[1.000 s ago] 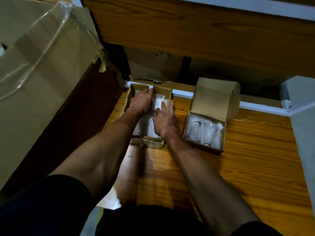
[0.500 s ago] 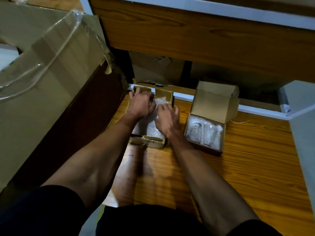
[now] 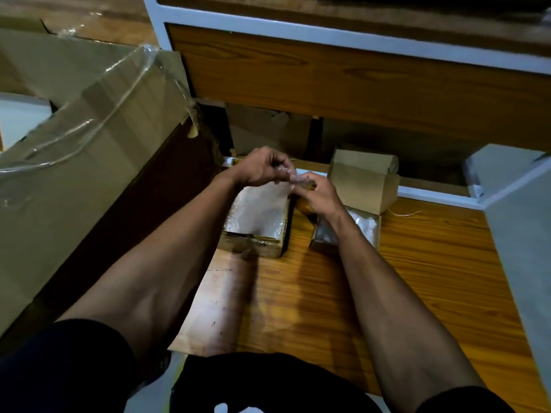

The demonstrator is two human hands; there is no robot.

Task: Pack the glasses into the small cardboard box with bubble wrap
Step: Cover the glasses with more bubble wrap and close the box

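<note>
A second earlier both hands had been lying flat on the bubble wrap inside the box, pressing it down; by this moment they had lifted clear and met above the box's far end. The left hand [image 3: 262, 169] had its fingers curled and seemed to pinch a small clear scrap, probably an edge of wrap or a bit of tape; the right hand [image 3: 317, 193] was curled in towards the same scrap, its grip closed on it as far as the blur allowed. What exactly they held could not be told. This suggested the padding step was done and the person was readying a piece to seal or tuck.

The small open brown cardboard box [image 3: 253, 244] sat on the orange wood-grain tabletop [image 3: 417, 278], filled to the brim with a sheet of whitish bubble wrap [image 3: 258, 210]. No glass was visible in it; any glasses would lie hidden beneath the sheet. Just to its right stood a second small cardboard box with its lid flap raised [image 3: 362, 186], partly hidden by the right forearm, holding clear wrapped items [image 3: 365, 225] that were likely glasses. A large cardboard carton with loose clear tape [image 3: 89, 138] leaned at the left
</note>
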